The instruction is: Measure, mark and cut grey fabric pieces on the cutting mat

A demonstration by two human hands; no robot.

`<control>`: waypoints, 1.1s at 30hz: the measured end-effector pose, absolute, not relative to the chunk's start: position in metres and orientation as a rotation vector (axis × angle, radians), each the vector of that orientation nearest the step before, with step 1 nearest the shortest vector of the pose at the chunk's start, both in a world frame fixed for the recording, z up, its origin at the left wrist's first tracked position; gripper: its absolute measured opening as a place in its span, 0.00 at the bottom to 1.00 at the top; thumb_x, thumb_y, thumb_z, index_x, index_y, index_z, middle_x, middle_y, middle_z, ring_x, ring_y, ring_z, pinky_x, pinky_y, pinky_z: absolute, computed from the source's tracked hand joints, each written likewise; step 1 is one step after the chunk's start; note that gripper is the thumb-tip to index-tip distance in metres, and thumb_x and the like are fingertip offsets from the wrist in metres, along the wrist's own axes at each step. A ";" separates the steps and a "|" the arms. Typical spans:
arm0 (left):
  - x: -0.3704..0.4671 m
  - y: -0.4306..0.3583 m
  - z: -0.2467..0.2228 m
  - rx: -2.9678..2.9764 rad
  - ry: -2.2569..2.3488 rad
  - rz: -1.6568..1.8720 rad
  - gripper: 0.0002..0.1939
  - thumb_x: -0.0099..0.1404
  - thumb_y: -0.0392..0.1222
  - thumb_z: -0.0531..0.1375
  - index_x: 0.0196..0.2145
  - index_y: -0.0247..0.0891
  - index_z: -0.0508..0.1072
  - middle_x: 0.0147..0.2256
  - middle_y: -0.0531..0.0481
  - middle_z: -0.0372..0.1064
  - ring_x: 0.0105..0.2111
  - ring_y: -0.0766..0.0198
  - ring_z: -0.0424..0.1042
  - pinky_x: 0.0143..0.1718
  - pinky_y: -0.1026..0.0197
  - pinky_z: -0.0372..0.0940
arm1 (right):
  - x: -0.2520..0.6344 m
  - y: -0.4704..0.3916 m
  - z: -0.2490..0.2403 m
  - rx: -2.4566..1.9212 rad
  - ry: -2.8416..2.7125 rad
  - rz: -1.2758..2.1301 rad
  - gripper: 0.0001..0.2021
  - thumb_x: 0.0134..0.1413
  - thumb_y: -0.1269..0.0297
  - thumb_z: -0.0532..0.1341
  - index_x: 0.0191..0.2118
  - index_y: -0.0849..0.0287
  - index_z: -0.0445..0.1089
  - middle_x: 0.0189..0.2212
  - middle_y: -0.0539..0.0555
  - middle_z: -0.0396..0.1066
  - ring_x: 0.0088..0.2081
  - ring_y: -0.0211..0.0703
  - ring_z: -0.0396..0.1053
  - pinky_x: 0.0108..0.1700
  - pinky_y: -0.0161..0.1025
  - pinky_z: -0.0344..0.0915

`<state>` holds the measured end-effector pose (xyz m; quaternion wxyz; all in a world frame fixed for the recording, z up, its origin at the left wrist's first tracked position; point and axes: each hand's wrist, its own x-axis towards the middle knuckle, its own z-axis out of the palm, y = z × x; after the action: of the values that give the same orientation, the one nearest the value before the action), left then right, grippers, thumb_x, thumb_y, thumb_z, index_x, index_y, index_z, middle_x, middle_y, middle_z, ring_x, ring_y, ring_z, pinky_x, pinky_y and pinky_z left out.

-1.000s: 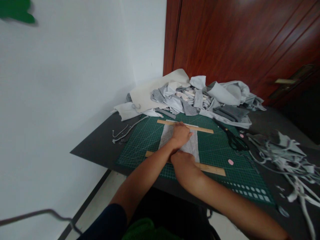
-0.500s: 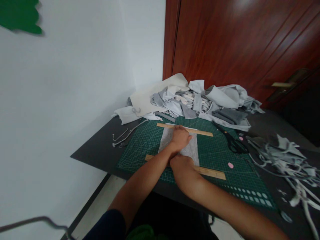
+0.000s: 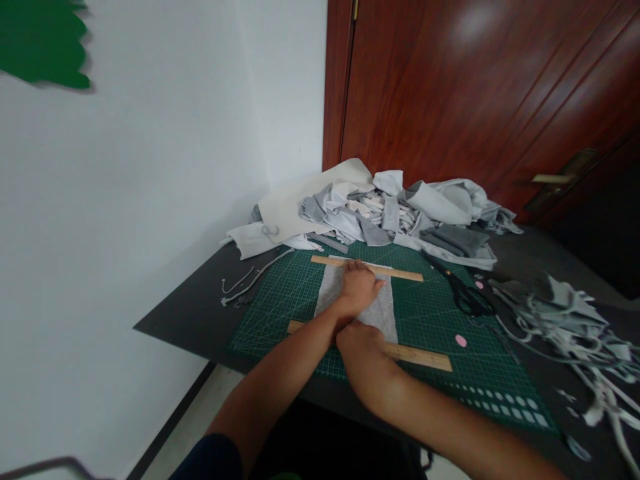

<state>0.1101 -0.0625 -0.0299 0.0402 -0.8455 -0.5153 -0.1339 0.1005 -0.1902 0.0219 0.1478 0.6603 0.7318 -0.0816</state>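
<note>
Grey fabric point(image 3: 384, 312), probably limp and light, is spread on the cutting mat point(image 3: 285, 307), a wooden ruler point(image 3: 403, 274) laid along its 12 o'clock end; its 3 o'clock edge seems best gripped. Whether left hand point(image 3: 359, 290) or right hand point(image 3: 363, 343) is clamped cannot be told.

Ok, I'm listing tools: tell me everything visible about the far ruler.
The far ruler is a thin, tan strip that looks wooden. It lies across the far part of the grey cloth, its ends reaching past both sides over the green mat. The left hand covers part of its middle, seemingly resting there; any markings are unreadable.
</note>
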 end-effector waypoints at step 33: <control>0.111 -0.063 -0.027 -2.529 -1.640 -0.355 0.32 0.72 0.59 0.56 0.57 0.25 0.74 0.56 0.25 0.69 0.57 0.37 0.66 0.55 0.40 0.61 | 0.105 -0.198 0.043 1.726 2.155 -0.096 0.24 0.57 0.89 0.51 0.51 0.69 0.77 0.45 0.68 0.80 0.45 0.58 0.80 0.44 0.49 0.78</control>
<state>0.1113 -0.0632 -0.0272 0.0531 -0.8321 -0.5397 -0.1166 0.1052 -0.1983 0.0426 0.1883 0.6136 0.7661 -0.0343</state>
